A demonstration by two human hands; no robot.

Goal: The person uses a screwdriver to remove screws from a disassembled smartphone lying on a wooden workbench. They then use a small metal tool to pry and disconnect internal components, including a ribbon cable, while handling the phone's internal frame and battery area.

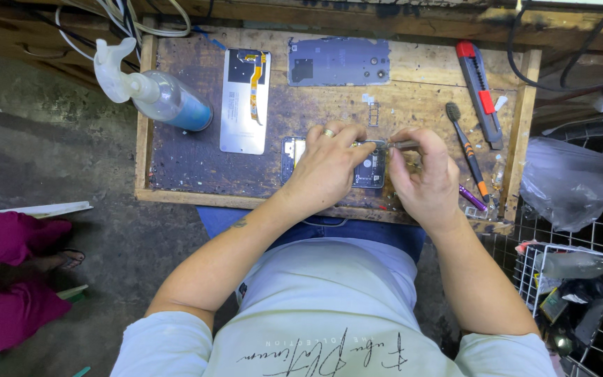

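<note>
Head view: left hand [329, 164] presses the opened phone [368, 171] at the tray's [197, 199] front edge — right hand [423, 174] pinches tweezers [396, 144] over it. A slip could scratch the board.

Dark stained wooden tray [176, 178], clear blue-tinted spray bottle [162, 94] at ten o'clock, red-and-grey utility knife [479, 91] at two o'clock, orange-striped black brush [467, 150], silver panel [244, 101] with orange ribbon, purple-grey frame [338, 61].

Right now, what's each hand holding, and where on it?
Right hand pinches a thin metal tool near its rear end, tip toward the opened phone. Left hand presses down on the phone's middle, steadying it.
</note>
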